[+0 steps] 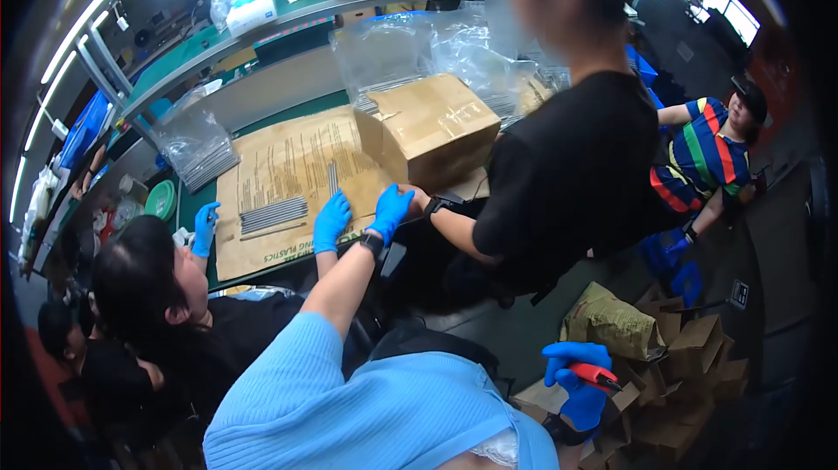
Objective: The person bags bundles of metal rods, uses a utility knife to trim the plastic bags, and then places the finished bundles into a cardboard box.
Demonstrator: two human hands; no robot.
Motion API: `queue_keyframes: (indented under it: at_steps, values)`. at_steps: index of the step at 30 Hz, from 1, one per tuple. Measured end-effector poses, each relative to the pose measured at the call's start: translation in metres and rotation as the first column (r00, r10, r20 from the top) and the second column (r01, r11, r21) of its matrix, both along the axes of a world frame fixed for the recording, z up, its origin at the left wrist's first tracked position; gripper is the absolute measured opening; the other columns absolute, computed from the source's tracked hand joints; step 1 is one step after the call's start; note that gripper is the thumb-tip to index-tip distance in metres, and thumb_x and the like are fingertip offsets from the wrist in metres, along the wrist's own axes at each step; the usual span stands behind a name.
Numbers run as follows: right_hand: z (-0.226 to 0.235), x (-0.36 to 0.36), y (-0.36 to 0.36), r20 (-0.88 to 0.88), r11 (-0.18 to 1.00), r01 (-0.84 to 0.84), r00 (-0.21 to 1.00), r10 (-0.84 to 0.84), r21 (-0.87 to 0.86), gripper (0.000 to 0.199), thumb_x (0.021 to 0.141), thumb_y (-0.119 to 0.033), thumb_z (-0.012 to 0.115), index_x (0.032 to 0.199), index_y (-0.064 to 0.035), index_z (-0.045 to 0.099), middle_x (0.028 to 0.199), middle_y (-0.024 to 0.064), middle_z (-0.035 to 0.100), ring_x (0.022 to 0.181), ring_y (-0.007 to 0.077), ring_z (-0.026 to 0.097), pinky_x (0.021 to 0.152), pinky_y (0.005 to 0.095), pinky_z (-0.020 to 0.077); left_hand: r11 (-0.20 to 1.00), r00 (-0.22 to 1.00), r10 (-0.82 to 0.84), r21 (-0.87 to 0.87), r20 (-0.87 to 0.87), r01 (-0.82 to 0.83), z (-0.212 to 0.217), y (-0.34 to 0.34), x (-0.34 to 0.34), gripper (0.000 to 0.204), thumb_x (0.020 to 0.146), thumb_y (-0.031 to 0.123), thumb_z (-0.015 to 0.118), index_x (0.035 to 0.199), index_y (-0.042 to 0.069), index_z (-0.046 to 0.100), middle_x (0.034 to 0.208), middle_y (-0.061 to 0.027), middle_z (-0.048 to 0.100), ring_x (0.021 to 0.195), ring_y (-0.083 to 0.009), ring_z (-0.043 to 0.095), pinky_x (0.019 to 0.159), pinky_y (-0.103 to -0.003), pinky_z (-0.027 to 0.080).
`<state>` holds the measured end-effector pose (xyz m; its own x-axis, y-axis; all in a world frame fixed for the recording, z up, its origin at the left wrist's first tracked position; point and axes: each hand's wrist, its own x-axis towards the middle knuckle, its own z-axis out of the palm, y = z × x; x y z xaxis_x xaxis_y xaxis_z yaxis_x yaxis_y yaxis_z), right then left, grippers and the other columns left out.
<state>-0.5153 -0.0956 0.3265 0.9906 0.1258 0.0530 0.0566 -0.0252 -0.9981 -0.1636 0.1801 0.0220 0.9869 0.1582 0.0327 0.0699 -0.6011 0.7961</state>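
Observation:
My left hand (390, 212), in a blue glove, reaches to the right edge of a brown paper sack (301, 151) laid flat on the bench. Its fingers are bent, and what they hold, if anything, is hidden. A bare hand (417, 199) of the standing person in black is right beside it. Low on the right, my gloved right hand (578, 387) is closed around a red-handled cutter (595, 376). On the sack lie a row of thin grey rods (273, 217) and a few more rods (333, 178), close to the gloved hand (332, 221) of a seated co-worker.
An open carton (449, 125) stands on the bench beside the sack. Clear bags of rods (199, 156) lie at its left and behind. A shelf (305, 12) with baskets runs along the back. Cardboard boxes (690, 365) are piled on the floor at right. Another person (711, 151) stands beyond.

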Motion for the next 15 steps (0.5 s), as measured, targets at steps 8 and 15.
queue_keyframes:
  at_steps: [8, 15]
  values:
    - [-0.019, 0.013, -0.005, -0.19, 0.981, 0.194, 0.964, -0.186, 0.026, 0.024, 0.083, -0.015, 0.056, 0.101, 0.0001, 0.059, 0.06, 0.0009, 0.055, 0.047, 0.0046, 0.044, 0.044, 0.0182, 0.0327, 0.9, 0.915, -0.043, -0.413, -0.402, -0.139, -0.024, 0.072, -0.172, 0.026, 0.085, 0.026, 0.054, 0.096, 0.003, 0.059, 0.074, -0.0055, 0.058, 0.066, -0.0118, 0.055, 0.055, -0.024, 0.041]
    - [-0.035, 0.023, 0.009, -0.269, 0.99, 0.056, 0.963, -0.019, 0.129, 0.023, 0.083, -0.015, 0.056, 0.101, -0.0009, 0.058, 0.063, 0.0017, 0.057, 0.048, 0.0047, 0.045, 0.044, 0.0176, 0.0335, 0.881, 0.862, -0.14, -0.459, -0.488, -0.116, 0.016, 0.063, -0.185, 0.03, 0.085, 0.028, 0.054, 0.099, 0.002, 0.058, 0.08, -0.0047, 0.059, 0.068, -0.0131, 0.056, 0.057, -0.024, 0.042]
